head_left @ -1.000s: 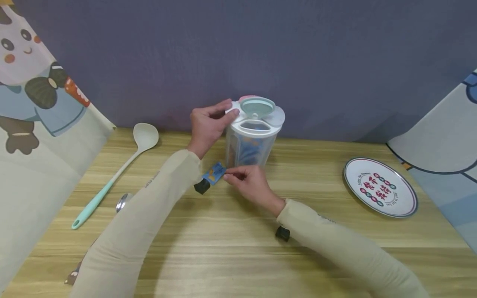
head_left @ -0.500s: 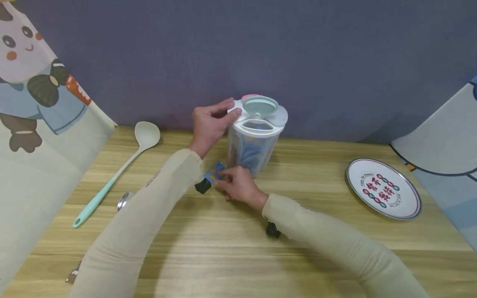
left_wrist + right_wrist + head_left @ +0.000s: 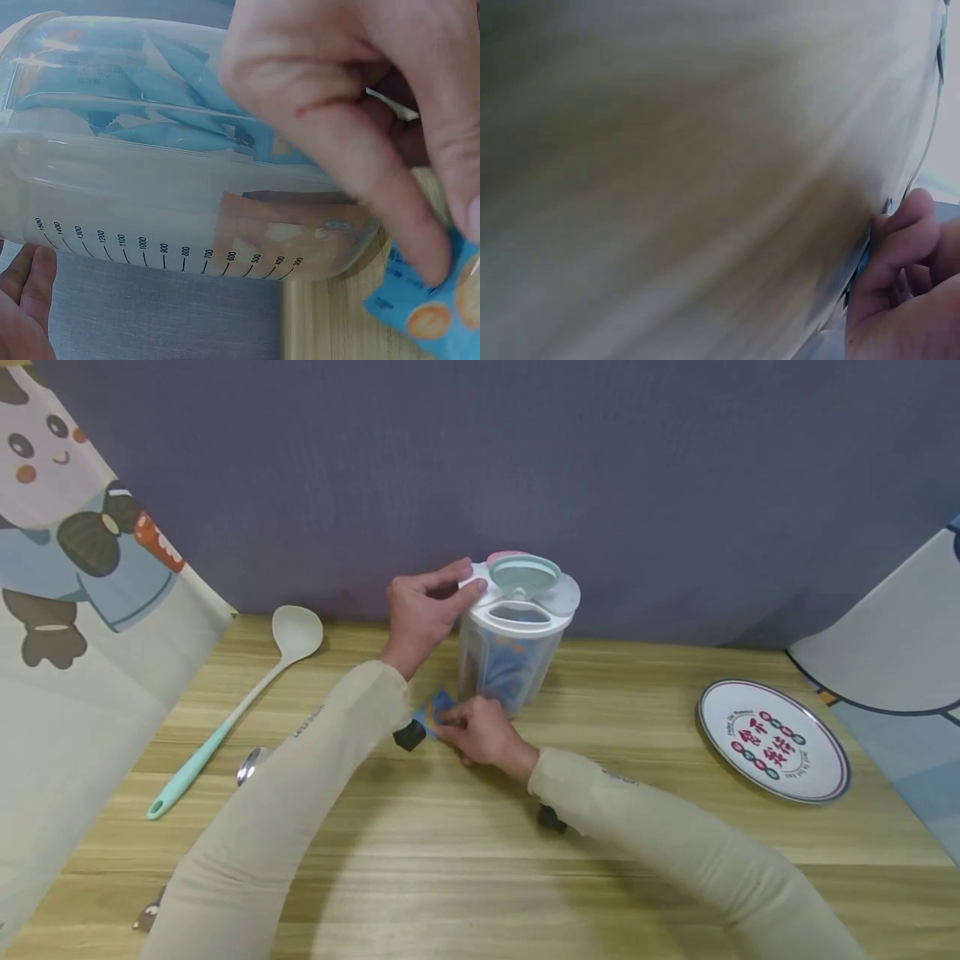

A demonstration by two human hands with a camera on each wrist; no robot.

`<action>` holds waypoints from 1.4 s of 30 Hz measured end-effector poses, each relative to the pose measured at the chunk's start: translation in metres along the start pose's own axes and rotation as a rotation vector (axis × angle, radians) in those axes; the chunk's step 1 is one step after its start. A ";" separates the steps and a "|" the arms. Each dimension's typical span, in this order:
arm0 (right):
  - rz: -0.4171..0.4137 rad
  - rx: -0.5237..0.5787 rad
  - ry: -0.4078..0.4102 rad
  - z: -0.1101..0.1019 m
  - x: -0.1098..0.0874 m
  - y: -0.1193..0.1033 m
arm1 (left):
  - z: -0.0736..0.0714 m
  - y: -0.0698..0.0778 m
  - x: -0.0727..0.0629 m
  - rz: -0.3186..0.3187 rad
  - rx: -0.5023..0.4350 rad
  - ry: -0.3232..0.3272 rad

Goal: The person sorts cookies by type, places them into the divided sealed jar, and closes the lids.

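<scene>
My left hand (image 3: 420, 618) grips the left edge of the white lid (image 3: 561, 600) on a clear plastic storage jar (image 3: 470, 664). A mint-green flap tops this lid, and a bit of pink shows behind it. Inside the jar, the left wrist view shows blue packets (image 3: 176, 71) and an orange one (image 3: 255, 232) behind printed measuring marks. At the jar's foot a blue biscuit packet (image 3: 437, 702) lies on the table. My right hand (image 3: 487, 735) pinches it between thumb and index finger, covering part of it.
To the left lies a ladle (image 3: 296, 633) with a mint handle. A shiny metal object (image 3: 249, 766) is partly hidden by the left sleeve. A printed white plate (image 3: 821, 752) lies on the right. Behind the jar rises a dark wall (image 3: 675, 502).
My right hand has moved left from the packet's right edge to farther over it, covering more of it. The left hand keeps its hold on the lid.
</scene>
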State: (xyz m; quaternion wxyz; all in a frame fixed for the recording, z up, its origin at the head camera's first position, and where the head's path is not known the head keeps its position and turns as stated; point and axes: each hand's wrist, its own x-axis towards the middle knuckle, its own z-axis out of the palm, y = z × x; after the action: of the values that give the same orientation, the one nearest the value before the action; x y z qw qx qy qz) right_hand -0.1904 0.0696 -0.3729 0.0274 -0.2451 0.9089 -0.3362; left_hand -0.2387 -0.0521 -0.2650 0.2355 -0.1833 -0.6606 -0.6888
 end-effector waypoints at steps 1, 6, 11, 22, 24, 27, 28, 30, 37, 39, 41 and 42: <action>-0.011 0.007 -0.002 -0.001 -0.002 0.001 | 0.000 0.000 0.000 0.001 0.004 0.000; -0.045 0.036 -0.011 -0.006 -0.009 0.006 | 0.002 -0.001 0.000 -0.003 0.022 0.002; -0.062 0.077 -0.014 -0.010 -0.016 0.012 | 0.001 -0.017 0.005 -0.006 0.021 0.000; -0.120 0.126 -0.059 -0.020 -0.047 0.022 | 0.003 -0.003 -0.001 -0.018 0.046 -0.007; -0.107 0.127 -0.058 -0.021 -0.052 0.025 | 0.003 -0.003 0.000 -0.016 0.041 -0.007; -0.105 0.131 -0.056 -0.021 -0.058 0.029 | 0.003 -0.004 0.000 -0.020 0.030 -0.005; -0.108 0.137 -0.057 -0.021 -0.060 0.030 | 0.003 -0.005 0.000 -0.020 0.033 -0.005; -0.127 0.144 -0.056 -0.021 -0.063 0.033 | 0.003 -0.006 0.000 -0.028 0.034 -0.005; -0.149 0.137 0.057 -0.023 -0.066 0.044 | 0.005 -0.009 0.001 -0.046 0.041 -0.007; -0.138 0.096 0.082 -0.025 -0.065 0.046 | 0.005 -0.009 0.002 -0.052 0.032 -0.004; -0.128 0.051 0.075 -0.027 -0.063 0.047 | 0.005 -0.010 0.002 -0.051 0.024 -0.002; -0.123 0.037 0.063 -0.027 -0.062 0.047 | 0.005 -0.010 0.002 -0.052 0.021 -0.003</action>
State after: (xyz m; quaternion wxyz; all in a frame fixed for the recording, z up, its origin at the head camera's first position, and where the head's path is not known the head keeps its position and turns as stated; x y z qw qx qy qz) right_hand -0.1614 0.1454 -0.3881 -0.0174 -0.2894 0.8862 -0.3615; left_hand -0.2466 -0.0471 -0.2718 0.2184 -0.1645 -0.6727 -0.6876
